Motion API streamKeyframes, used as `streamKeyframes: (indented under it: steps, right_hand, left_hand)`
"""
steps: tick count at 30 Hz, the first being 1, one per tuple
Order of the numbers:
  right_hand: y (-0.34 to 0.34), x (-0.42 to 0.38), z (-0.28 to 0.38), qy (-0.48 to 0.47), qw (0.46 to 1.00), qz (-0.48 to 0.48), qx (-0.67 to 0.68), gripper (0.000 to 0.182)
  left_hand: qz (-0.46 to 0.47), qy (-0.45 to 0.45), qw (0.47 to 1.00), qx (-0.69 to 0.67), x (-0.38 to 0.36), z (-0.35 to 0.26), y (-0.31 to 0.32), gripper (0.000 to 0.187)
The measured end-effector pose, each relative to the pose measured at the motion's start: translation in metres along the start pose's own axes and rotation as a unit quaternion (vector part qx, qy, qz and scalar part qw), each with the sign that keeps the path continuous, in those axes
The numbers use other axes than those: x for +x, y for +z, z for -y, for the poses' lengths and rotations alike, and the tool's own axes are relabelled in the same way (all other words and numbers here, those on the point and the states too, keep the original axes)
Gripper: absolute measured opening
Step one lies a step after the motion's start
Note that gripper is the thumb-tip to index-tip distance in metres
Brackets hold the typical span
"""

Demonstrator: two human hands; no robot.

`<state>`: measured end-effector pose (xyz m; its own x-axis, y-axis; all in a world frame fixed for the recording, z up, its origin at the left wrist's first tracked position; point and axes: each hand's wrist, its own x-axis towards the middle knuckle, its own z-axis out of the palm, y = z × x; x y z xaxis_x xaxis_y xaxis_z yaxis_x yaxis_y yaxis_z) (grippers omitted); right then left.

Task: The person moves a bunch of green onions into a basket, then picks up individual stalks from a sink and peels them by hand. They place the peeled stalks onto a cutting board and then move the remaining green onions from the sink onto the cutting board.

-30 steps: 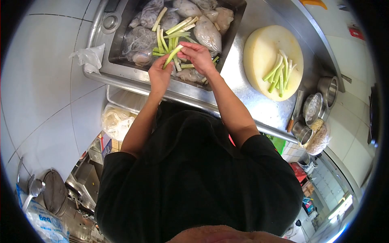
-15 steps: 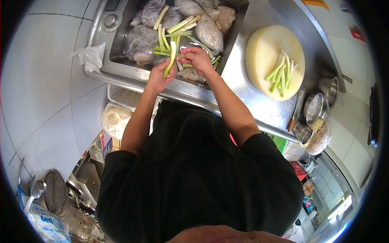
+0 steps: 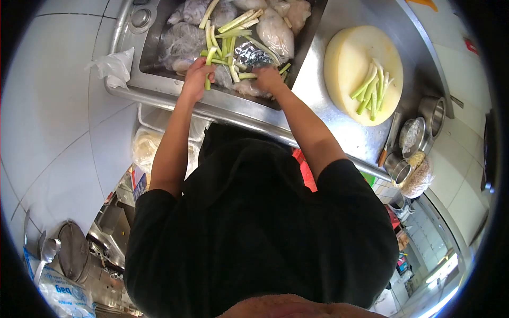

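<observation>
My left hand (image 3: 196, 78), at the near edge of the sink, is closed around a pale green onion stalk (image 3: 210, 63) that points up and down in the view. My right hand (image 3: 268, 77) reaches low into the sink water, beside the rippling surface; its fingers are partly hidden and blurred. More green onion stalks (image 3: 242, 21) float or lie in the metal sink (image 3: 159, 85), over and between several plastic-bagged pale lumps (image 3: 274, 38) whose contents I cannot make out.
Right of the sink, a round cutting board (image 3: 339, 69) bears cut green onion stalks (image 3: 374, 89). A knife (image 3: 391, 139) and metal bowls (image 3: 432, 116) stand beyond it. Crumpled plastic (image 3: 115, 66) hangs on the sink's left corner.
My hands have moved apart. The left, still with the stalk, shifted left; the right went from beside the stalk down into the water, which now ripples.
</observation>
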<state>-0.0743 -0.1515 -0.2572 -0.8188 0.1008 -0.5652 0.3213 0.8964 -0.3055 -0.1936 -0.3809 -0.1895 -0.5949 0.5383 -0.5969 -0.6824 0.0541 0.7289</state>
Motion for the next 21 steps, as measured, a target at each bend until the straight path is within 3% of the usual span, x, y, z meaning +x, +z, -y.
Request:
streamKeyframes:
  steps: [2, 3, 6, 7, 10, 11, 14, 15, 18, 20, 21]
  right_hand:
    - [0.006, -0.011, 0.011, -0.017, 0.998, 0.021, -0.061, 0.034]
    - [0.007, -0.006, 0.014, 0.008, 1.0, 0.026, -0.001, 0.032]
    - [-0.002, -0.003, 0.013, -0.018, 0.942, 0.033, 0.332, 0.031]
    - [-0.012, -0.006, 0.017, -0.038, 0.929, 0.016, 0.368, 0.037]
    - [-0.061, -0.028, 0.043, 0.022, 0.898, 0.125, 0.422, 0.037]
    - [-0.059, -0.026, 0.039, 0.007, 0.893, 0.133, 0.43, 0.038]
    - [-0.056, -0.029, 0.033, -0.109, 0.941, 0.021, 0.319, 0.035]
    - [-0.068, -0.034, 0.039, -0.122, 0.967, -0.002, 0.223, 0.029]
    - [-0.078, -0.046, 0.052, -0.078, 0.991, -0.095, 0.042, 0.02]
    - [-0.071, -0.035, 0.044, -0.105, 0.985, -0.136, -0.019, 0.015]
    - [-0.071, -0.034, 0.038, -0.132, 0.976, -0.174, -0.018, 0.014]
  left_hand:
    - [-0.066, -0.084, 0.988, 0.111, 0.004, -0.001, 0.008, 0.021]
    - [-0.098, -0.124, 0.973, 0.166, 0.006, -0.004, 0.015, 0.022]
    - [-0.074, -0.038, 0.959, 0.271, 0.014, 0.015, 0.025, 0.024]
    - [-0.035, 0.185, 0.914, 0.359, 0.011, 0.023, 0.03, 0.028]
    - [0.073, 0.259, 0.908, 0.32, 0.017, 0.026, 0.046, 0.031]
    - [0.053, 0.26, 0.923, 0.28, 0.018, 0.024, 0.049, 0.026]
    - [0.082, 0.259, 0.847, 0.457, 0.009, -0.004, 0.053, 0.025]
    - [0.1, 0.261, 0.832, 0.479, 0.01, -0.005, 0.052, 0.03]
    - [0.075, -0.008, 0.85, 0.522, 0.014, -0.012, 0.055, 0.036]
    - [0.149, -0.21, 0.936, 0.241, 0.017, -0.01, 0.043, 0.036]
    - [0.177, -0.305, 0.932, 0.085, 0.016, -0.008, 0.038, 0.037]
